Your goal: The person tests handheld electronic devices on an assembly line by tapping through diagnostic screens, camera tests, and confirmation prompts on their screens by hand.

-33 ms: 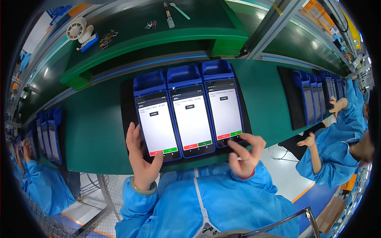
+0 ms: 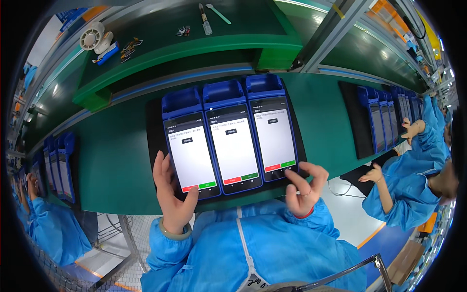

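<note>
Three blue handheld terminals with lit touch screens lie side by side: a left terminal (image 2: 192,155), a middle terminal (image 2: 234,151) and a right terminal (image 2: 273,138). Each has an uncovered bay at its far end and a red and a green button low on its screen. My left hand (image 2: 174,197) spans the near left corner of the left terminal, fingers spread along its side and thumb over the red button. With fingers apart and nothing in them, my right hand (image 2: 306,191) has its index fingertip by the lower edge of the right terminal's screen; contact cannot be made out.
Beneath the terminals is a black mat (image 2: 156,134) on a green table (image 2: 116,160). A raised green shelf (image 2: 194,53) behind holds a small fan (image 2: 91,37), a pen-like tool (image 2: 205,20) and small parts. Co-workers in blue sit on both sides, near more terminals (image 2: 382,121).
My right hand has shifted slightly right, its index finger drawing back toward the right terminal's lower right corner. My left hand keeps its place on the left terminal.
</note>
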The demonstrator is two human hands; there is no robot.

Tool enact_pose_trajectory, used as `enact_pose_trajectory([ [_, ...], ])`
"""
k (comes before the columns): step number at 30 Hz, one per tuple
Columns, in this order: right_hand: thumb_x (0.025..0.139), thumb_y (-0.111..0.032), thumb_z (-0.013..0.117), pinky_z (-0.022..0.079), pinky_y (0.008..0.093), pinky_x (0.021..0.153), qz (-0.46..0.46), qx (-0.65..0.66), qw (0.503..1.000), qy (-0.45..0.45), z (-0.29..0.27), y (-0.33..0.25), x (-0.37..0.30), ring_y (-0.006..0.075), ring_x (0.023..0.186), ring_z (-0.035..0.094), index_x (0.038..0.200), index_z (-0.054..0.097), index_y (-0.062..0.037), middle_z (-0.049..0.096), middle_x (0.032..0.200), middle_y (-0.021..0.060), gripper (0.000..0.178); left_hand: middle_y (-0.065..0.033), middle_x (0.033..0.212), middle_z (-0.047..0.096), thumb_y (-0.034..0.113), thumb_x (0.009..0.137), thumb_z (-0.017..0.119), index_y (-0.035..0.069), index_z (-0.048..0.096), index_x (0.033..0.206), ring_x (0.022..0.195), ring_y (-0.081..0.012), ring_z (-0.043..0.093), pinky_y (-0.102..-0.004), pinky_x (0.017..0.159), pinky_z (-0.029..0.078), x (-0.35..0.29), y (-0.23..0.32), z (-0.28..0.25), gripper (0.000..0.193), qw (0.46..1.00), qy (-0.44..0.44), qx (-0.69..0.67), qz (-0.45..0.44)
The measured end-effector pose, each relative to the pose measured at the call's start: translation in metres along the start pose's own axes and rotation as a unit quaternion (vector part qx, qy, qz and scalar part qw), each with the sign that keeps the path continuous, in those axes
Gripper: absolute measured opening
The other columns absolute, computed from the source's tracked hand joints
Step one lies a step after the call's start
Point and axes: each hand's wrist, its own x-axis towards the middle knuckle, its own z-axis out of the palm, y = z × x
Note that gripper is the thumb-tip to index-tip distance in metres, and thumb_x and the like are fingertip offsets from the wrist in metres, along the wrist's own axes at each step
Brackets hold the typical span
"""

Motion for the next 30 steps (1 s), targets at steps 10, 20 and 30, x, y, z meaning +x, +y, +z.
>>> enact_pose_trajectory([
  [10, 0.073, -0.008, 0.06, 0.044, 0.0352, 0.079, 0.07, 0.034, 0.997, 0.011, 0.0, 0.018, -0.002, 0.0285, 0.094, 0.049, 0.1, 0.064, -0.0008, 0.051, 0.108, 0.0169, 0.029, -0.0221, 0.135, 0.034, 0.0, 0.07, 0.054, 0.006, 0.015, 0.142, 0.122, -0.0314, 0.041, -0.043, 0.1, 0.035, 0.001, -0.004, 0.0, 0.082, 1.0, 0.001, 0.004, -0.005],
  [20, 0.071, 0.001, 0.06, 0.043, 0.033, 0.082, 0.11, 0.092, 0.989, 0.034, 0.013, 0.024, -0.005, 0.0285, 0.093, 0.052, 0.106, 0.056, 0.0016, 0.052, 0.106, 0.0174, 0.036, -0.0212, 0.136, 0.033, -0.001, 0.066, 0.047, 0.008, 0.014, 0.142, 0.125, -0.0324, 0.038, -0.0428, 0.102, 0.035, 0.0, -0.005, -0.007, 0.084, 0.998, -0.029, -0.048, -0.017],
  [30, 0.077, -0.001, 0.052, 0.041, 0.0297, 0.08, 0.126, 0.104, 0.985, 0.05, 0.015, 0.023, -0.007, 0.0206, 0.088, 0.049, 0.11, 0.051, 0.0016, 0.052, 0.106, 0.014, 0.032, -0.0218, 0.137, 0.033, 0.0, 0.062, 0.044, 0.007, 0.014, 0.142, 0.126, -0.0336, 0.037, -0.0454, 0.102, 0.033, 0.003, -0.006, -0.014, 0.086, 0.997, -0.051, -0.062, -0.017],
])
